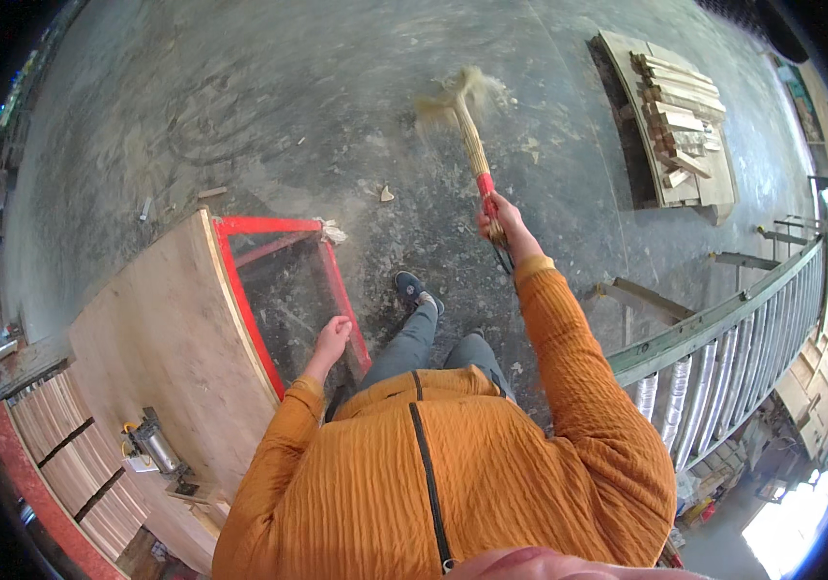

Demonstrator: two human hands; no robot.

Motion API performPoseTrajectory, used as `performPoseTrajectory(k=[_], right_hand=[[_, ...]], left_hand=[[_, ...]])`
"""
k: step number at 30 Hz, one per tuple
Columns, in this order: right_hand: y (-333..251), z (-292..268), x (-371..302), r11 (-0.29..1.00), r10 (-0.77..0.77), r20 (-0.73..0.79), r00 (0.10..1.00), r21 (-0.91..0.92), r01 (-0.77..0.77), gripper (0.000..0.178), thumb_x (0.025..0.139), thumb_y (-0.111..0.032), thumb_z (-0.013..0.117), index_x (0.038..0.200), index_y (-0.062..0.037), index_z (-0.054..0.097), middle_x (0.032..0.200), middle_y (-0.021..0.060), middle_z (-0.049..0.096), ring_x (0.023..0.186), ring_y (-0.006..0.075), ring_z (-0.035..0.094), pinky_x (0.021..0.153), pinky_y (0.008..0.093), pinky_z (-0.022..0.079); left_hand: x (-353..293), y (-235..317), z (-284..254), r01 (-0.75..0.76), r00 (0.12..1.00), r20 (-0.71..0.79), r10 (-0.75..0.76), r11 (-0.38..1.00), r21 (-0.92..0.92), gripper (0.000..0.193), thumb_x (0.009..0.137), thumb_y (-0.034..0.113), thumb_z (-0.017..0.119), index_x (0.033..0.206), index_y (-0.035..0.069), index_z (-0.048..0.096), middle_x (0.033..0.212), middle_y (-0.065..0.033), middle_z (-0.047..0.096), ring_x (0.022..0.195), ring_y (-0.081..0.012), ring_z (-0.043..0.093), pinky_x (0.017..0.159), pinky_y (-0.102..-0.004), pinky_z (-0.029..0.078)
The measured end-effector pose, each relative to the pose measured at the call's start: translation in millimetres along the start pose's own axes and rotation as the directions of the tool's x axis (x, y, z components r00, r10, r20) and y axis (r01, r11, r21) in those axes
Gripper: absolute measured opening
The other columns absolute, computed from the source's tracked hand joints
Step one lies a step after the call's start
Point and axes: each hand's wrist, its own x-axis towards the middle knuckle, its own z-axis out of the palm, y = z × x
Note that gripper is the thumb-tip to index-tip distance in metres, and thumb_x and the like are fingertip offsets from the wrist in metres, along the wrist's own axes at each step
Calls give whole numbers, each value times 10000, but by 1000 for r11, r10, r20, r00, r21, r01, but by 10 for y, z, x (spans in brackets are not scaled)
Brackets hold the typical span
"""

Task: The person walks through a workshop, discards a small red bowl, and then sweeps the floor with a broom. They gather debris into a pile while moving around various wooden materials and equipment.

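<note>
My right hand is wrapped round the short handle of a straw broom, just behind its red band. The broom reaches forward over the grey floor, and its spread bristles are blurred. My left hand hangs at my left with its fingers curled in, and nothing shows in it. It is beside a red metal frame, though I cannot tell if it touches the frame. A small pale scrap lies on the floor between the frame and the broom.
A plywood-topped bench with a metal cylinder device stands at left. Cut wood strips lie on boards at the far right. Along my right runs a green-edged roller conveyor with legs jutting out. Wood scraps dot the floor.
</note>
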Motion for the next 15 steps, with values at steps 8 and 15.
performPoseTrajectory(k=[8, 15], right_hand=[[196, 354, -1402, 833, 211, -32, 977, -517, -197, 233, 761, -155, 550, 926, -44, 428, 706, 74, 514, 492, 174, 526, 408, 288, 452], [45, 296, -328, 436, 394, -34, 919, -873, -219, 409, 750, -60, 551, 1142, -12, 444, 642, 72, 556, 457, 142, 528, 386, 273, 440]], left_hand=[[-150, -194, -8, 111, 989, 78, -124, 982, 151, 352, 849, 310, 487, 1075, 40, 497, 1005, -124, 553, 950, -247, 524, 794, -357, 413], [-300, 106, 57, 311, 948, -88, -306, 949, 45, 368, 835, 303, 494, 1088, 36, 499, 1013, -132, 558, 946, -246, 532, 777, -346, 418]])
